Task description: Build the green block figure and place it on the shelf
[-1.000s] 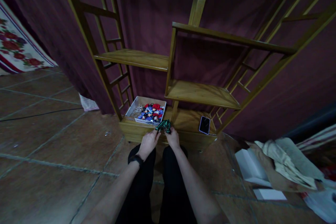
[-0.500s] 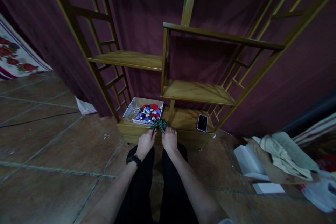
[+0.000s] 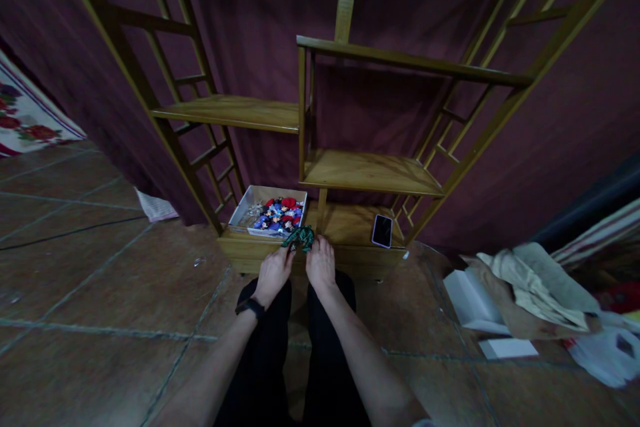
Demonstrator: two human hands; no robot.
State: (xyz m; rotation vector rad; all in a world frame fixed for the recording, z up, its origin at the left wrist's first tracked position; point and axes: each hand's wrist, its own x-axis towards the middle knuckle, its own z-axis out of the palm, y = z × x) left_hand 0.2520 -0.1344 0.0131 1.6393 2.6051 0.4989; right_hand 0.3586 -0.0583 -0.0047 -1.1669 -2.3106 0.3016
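Between my two hands is a small dark green, crumpled-looking item [image 3: 299, 238] with a patterned surface; its exact kind I cannot make out. My left hand [image 3: 275, 271], with a dark band on the wrist, pinches its lower left side. My right hand [image 3: 321, 263] has its fingers curled against its right side. Just beyond the item, a shallow open box [image 3: 240, 211] stands on the low wooden base of the shelf, holding many small red, blue and black figures [image 3: 280, 215] and some clear pieces at its left. My fingertips are partly hidden.
A wooden shelf unit [image 3: 370, 171] rises in front of me against a dark red curtain. A phone [image 3: 383, 231] lies on its base at the right. White boxes [image 3: 475, 303], cloth [image 3: 535, 293] and a plastic bag [image 3: 607, 350] lie on the floor at the right.
The view has shifted slightly, so the shelf appears a little further left. Both hands stay at the green item, their grip much the same.
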